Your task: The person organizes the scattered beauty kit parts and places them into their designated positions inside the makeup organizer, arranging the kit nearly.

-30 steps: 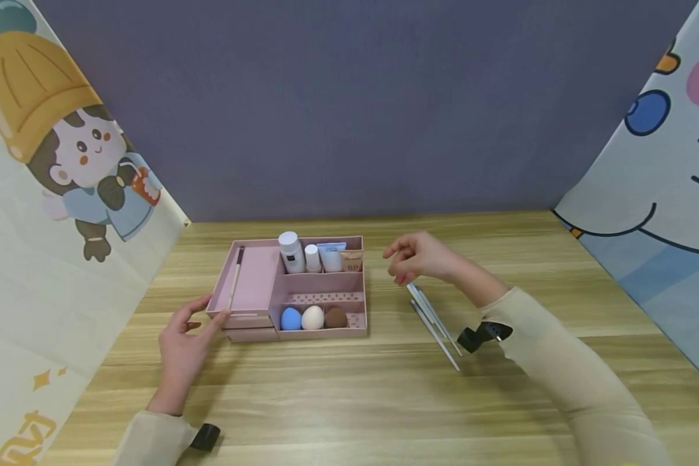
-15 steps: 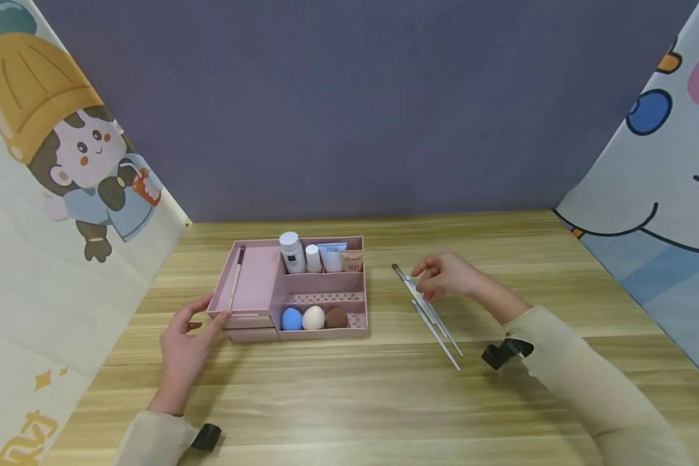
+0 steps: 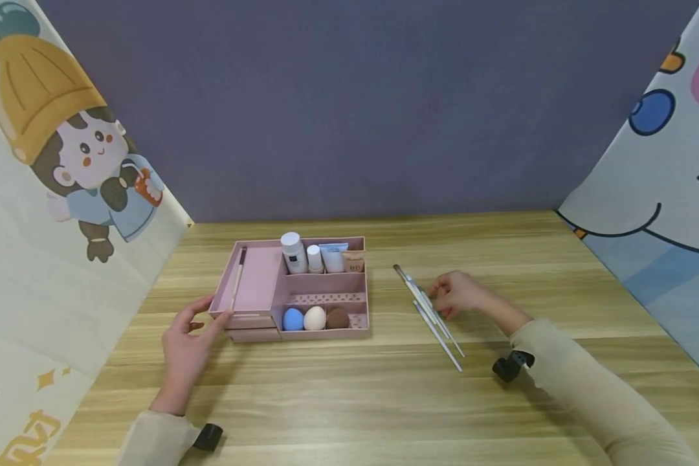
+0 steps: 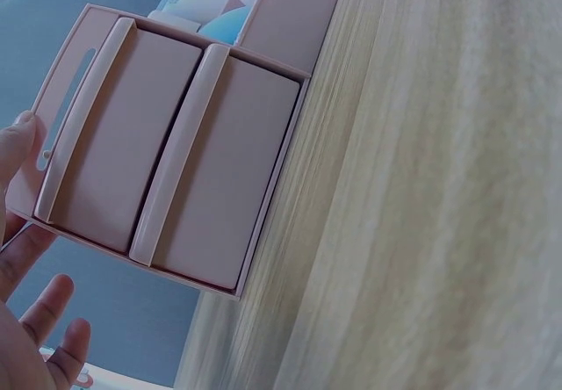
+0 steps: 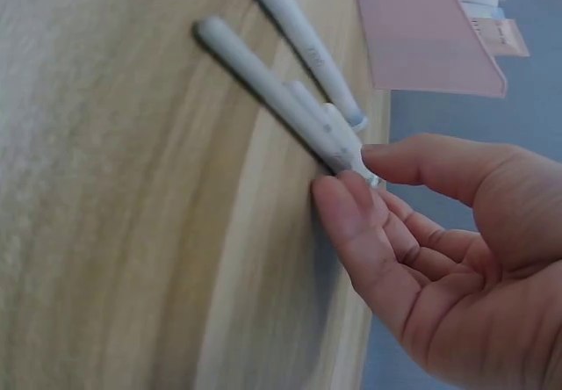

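Fingers of right hand (image 3: 459,294) curled nearly together at slim white-handled brushes (image 3: 437,336) on wood-grain tabletop (image 3: 326,401), grip uncertain | left hand (image 3: 188,343) pinching near-left corner of compartmented pink plastic organiser (image 3: 265,278)

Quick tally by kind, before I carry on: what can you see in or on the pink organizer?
White bottles: 2
Tubes: 2, one blue, one beige
Sponges: 3, blue, cream, brown
Brush: 1
Total visible in or on the pink organizer: 8
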Tool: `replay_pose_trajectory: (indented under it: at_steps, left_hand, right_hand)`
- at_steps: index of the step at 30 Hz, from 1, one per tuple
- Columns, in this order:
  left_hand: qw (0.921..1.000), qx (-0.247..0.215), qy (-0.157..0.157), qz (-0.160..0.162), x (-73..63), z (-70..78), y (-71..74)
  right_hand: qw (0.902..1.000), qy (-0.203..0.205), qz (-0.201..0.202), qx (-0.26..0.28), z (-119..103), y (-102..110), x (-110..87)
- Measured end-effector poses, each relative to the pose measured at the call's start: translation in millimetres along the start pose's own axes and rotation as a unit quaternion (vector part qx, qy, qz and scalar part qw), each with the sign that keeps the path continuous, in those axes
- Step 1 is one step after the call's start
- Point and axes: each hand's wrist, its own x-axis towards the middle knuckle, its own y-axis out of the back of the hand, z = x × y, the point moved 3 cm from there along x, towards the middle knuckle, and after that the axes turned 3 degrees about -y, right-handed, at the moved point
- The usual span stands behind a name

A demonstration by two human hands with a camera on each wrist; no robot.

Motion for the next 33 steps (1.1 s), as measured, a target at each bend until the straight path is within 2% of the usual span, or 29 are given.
replay_pose_trajectory:
  at_steps: [7, 11, 22, 33]
  left_hand:
    - [1.0000, -0.009, -0.002, 0.000, 0.8, -2.5, -1.4]
    - [0.9999, -0.010, -0.008, 0.000, 1.3, -3.7, -1.5]
    - [1.0000, -0.007, -0.003, -0.006, 1.5, -3.3, -1.4]
    - [1.0000, -0.003, -0.004, -0.006, 1.3, -3.1, -1.5]
  right_hand:
    - [0.9998, -0.014, -0.001, -0.014, 1.4, -4.8, 2.4]
    - [0.9990, -0.037, 0.007, -0.026, -0.1, -6.2, 4.5]
    - [0.9903, -0.088, 0.040, -0.099, -2.6, -10.9, 13.2]
    - [0.9892, -0.088, 0.041, -0.109, -1.9, -11.3, 13.0]
